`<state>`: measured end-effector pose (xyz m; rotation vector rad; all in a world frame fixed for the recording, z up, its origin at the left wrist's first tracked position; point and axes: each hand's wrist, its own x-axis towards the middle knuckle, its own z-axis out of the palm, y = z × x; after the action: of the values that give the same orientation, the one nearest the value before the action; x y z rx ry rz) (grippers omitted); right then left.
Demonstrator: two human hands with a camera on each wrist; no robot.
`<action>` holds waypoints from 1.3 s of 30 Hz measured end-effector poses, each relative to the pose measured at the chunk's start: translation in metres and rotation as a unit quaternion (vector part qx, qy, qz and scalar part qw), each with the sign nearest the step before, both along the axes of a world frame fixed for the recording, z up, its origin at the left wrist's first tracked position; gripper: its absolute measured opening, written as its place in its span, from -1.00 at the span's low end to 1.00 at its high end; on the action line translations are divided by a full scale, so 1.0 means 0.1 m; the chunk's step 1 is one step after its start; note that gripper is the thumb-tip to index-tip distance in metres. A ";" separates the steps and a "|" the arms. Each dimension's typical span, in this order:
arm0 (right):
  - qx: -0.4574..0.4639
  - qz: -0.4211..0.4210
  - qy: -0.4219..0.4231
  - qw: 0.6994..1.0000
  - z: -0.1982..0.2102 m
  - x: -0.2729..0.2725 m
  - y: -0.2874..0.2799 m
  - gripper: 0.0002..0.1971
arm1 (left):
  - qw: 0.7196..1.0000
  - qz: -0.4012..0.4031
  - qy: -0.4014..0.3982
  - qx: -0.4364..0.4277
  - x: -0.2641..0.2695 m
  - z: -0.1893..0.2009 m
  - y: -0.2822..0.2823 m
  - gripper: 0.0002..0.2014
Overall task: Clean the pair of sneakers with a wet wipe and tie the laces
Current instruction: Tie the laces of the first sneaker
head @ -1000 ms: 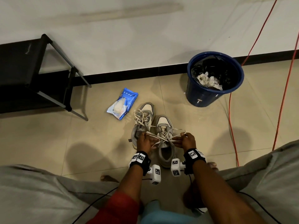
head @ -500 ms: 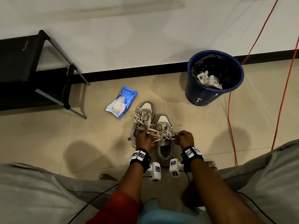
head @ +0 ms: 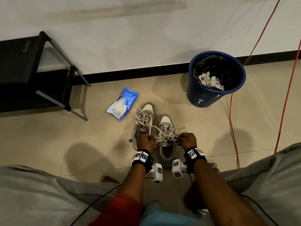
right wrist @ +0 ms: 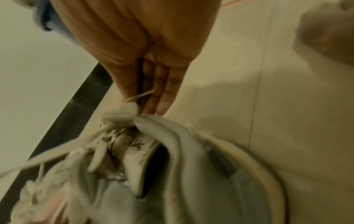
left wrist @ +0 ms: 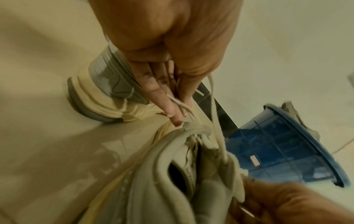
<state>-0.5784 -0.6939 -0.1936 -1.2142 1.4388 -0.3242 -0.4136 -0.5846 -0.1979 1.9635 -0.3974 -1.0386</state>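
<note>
A plain room in a home: beige tiled floor [head: 203, 128], white wall [head: 146, 38] with black skirting at twelve o'clock, blue waste bin [head: 210, 97] at one o'clock, black rack [head: 19, 66] at ten.

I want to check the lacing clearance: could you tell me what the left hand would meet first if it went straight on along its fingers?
Probably the collar of the nearer sneaker: the left hand points at it, fingertips nearly touching.

Your two gray sneakers sit side by side on the floor, toes to the wall | right sneaker [head: 167, 141]: open top, white laces [head: 164, 136] pulled out to both sides, not tied | left sneaker [head: 144, 121]: laces loose and messy | blue wet wipe pack [head: 123, 103]: lying flat just left of the shoes
</note>
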 end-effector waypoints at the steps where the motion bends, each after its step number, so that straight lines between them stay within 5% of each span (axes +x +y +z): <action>1: -0.003 -0.005 0.006 1.000 -0.02 -0.01 0.01 -0.75 | 1.000 0.004 -0.004 0.005 0.00 -0.01 0.01 -0.93; 7: -0.002 0.074 0.081 0.994 0.10 0.00 -0.05 -0.61 | 0.992 -0.006 0.123 -0.016 -0.01 0.21 0.06 -0.82; 10: 0.010 0.116 0.073 0.990 0.26 -0.03 -0.06 -0.87 | 0.991 -0.037 0.130 -0.012 0.06 0.30 0.05 -0.77; 14: -0.055 0.148 0.089 0.983 0.41 -0.20 -0.09 -0.94 | 0.997 -0.030 0.063 -0.014 0.15 0.40 0.10 -0.71; 18: -0.102 -0.193 0.018 0.976 0.57 -0.72 -0.40 -0.89 | 0.978 0.128 -0.162 0.040 0.89 0.21 0.54 -0.80; 20: -0.099 -0.266 -0.016 0.959 0.63 -0.90 -0.54 -0.88 | 0.961 0.176 -0.208 0.052 1.16 0.15 0.66 -0.73; 22: -0.105 -0.249 -0.004 0.963 0.68 -0.85 -0.54 -0.86 | 0.960 0.159 -0.219 0.070 1.05 0.39 0.59 -0.68; 26: -0.100 -0.126 0.178 0.971 0.62 -0.62 -0.20 -0.45 | 0.948 0.084 -0.279 0.125 0.43 0.74 0.41 -0.64; 31: 0.116 -0.092 0.047 0.988 0.37 -0.21 0.03 -0.59 | 0.982 0.021 -0.137 0.124 -0.01 0.41 0.25 -0.46; 34: 0.165 -0.086 0.008 0.982 0.30 0.01 0.08 -0.72 | 0.997 0.014 -0.010 0.071 -0.11 0.30 0.14 -0.56; 39: 0.226 -0.108 0.036 0.968 0.20 0.03 0.11 -0.63 | 0.998 -0.021 -0.017 0.063 -0.12 0.21 0.06 -0.69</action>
<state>-0.5759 -0.6829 -0.1740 -0.7079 1.6037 -0.0892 -0.4252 -0.5781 -0.1772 2.0956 -0.4030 -1.0810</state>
